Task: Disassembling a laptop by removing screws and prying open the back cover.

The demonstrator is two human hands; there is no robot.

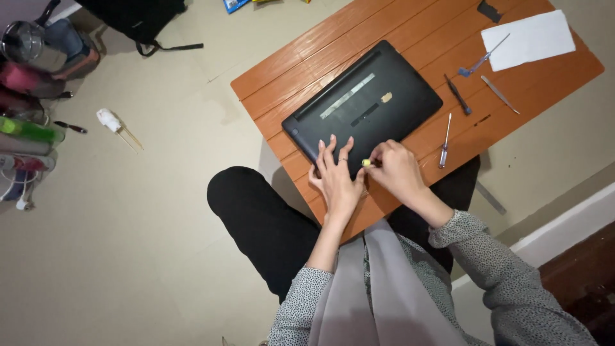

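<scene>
Black laptop (362, 102) lies bottom-up on orange counter (301, 67). My left hand (336, 179) flat on its near edge, fingers spread, holding nothing. My right hand (397, 170) pinched on small yellow-tipped tool (366, 163) at laptop edge. Screwdriver (444, 142) just right.

The laptop (363, 101) lies upside down on the low table (301, 64). At its near edge rests the left hand (337, 179), flat on it; just right of that, the right hand (397, 172) pinches what may be a small tool (366, 163). Right of the laptop lie screwdrivers (444, 142), and beyond them a paper sheet (528, 40).
</scene>
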